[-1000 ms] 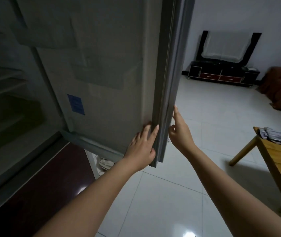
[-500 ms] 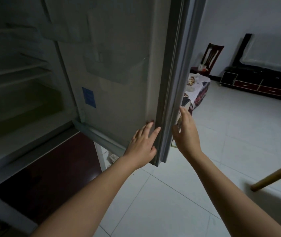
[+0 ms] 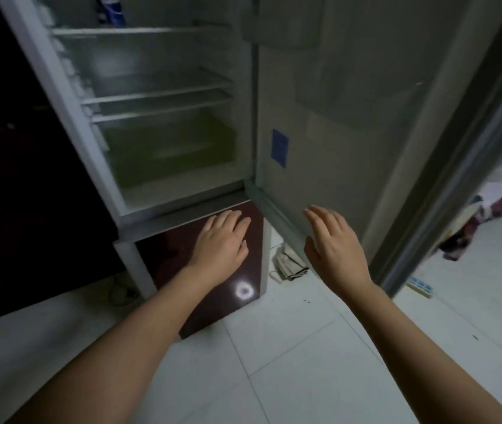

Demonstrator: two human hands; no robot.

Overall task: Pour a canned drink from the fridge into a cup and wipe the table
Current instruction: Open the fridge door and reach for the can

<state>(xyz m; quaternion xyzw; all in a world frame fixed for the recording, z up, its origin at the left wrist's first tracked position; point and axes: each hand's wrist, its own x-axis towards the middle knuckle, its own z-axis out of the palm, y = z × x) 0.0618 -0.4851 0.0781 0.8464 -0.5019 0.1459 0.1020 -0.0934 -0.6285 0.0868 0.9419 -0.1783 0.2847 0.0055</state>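
Fridge door (image 3: 350,117) now swung wide, both hands off it: left hand (image 3: 220,244) and right hand (image 3: 334,240) released and empty, while the can (image 3: 109,9) waits on the top shelf at 11 o'clock, reachable next.

The fridge (image 3: 60,96) has pale, matt plastic walls and clear glassy shelves (image 3: 158,96). Its lower door (image 3: 213,301) is dark red and glossy, mirroring a lamp. The floor (image 3: 304,362) is smooth, shiny white tile. A crumpled cloth (image 3: 289,264) lies beside the fridge.
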